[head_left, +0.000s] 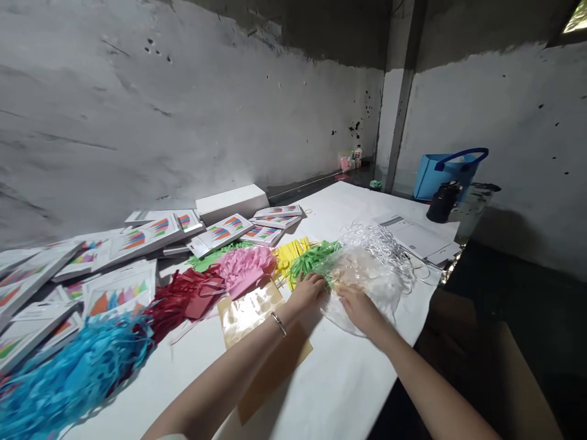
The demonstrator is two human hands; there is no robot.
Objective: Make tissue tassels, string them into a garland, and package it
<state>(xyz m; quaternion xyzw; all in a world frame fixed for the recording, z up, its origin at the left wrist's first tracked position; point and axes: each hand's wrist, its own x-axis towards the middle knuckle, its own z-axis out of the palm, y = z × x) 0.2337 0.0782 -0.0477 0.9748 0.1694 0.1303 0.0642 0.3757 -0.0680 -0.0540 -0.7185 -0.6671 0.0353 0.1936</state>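
With left hand (312, 288) curled at the near edge of bright green ribbon-like strips (314, 255), right hand (358, 307) curled against a clear, crinkled plastic bag (381, 287) before shiny silver strands (373, 239) on the white-covered desk (339, 370); cannot tell whether pinching anything.

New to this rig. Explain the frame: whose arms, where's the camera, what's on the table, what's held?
No machine here: these are one person's bare arms. The single camera is head-worn, looking forward and down. On the white table covering, left to right, lie blue, dark red, pink, yellow and green bundles, with printed packs behind. The left hand is at the green bundle's near side; the right hand is at a clear plastic bag. Whether either holds anything is unclear.
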